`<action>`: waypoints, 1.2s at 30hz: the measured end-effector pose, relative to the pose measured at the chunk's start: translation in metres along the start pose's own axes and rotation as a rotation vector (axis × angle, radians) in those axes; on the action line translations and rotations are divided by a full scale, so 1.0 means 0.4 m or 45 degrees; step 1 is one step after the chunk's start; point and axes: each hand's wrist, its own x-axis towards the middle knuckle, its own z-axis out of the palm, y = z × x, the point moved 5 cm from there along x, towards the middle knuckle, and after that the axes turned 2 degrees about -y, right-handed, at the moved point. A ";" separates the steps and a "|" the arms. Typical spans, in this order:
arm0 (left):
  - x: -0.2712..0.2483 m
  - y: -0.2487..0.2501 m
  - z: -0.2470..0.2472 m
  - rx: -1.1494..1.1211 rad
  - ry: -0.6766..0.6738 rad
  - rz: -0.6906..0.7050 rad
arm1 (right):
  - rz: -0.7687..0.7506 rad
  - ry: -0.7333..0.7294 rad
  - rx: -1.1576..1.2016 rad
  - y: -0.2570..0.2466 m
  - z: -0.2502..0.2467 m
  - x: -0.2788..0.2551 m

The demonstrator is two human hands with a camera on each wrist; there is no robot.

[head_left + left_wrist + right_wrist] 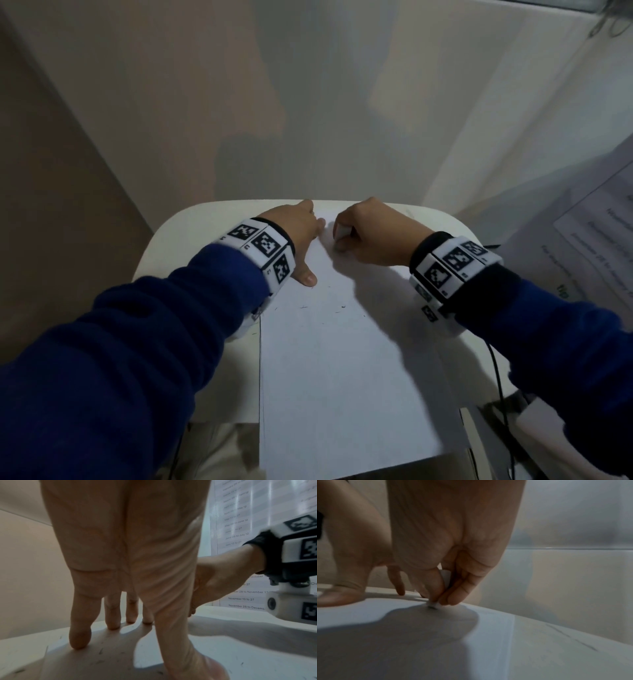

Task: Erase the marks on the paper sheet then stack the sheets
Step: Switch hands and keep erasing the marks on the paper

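A white paper sheet [335,359] lies lengthwise on a small white table [178,233], its near end hanging over the table's front edge. My left hand [301,236] presses flat on the sheet's far left part, fingers straight and spread [80,635]. My right hand [356,233] pinches a small white eraser [342,233] between thumb and fingers. The eraser's tip [433,605] touches the paper near the far edge. Dark eraser crumbs [337,310] lie scattered on the sheet's middle. Only one sheet is plainly visible.
A wall stands right behind the table. A printed schedule sheet [599,233] hangs on the right, also seen as the dated list [240,534]. A black cable [496,370] runs down at the table's right side. Both wrists wear marker bands.
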 end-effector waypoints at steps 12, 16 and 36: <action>0.005 0.005 -0.008 0.094 -0.030 -0.004 | -0.045 0.017 0.009 0.007 0.000 -0.016; 0.004 0.003 -0.009 0.098 -0.036 0.001 | -0.024 0.177 0.029 0.024 -0.019 0.030; 0.012 0.029 -0.019 0.078 -0.080 -0.099 | -0.063 0.120 -0.073 0.011 0.003 0.010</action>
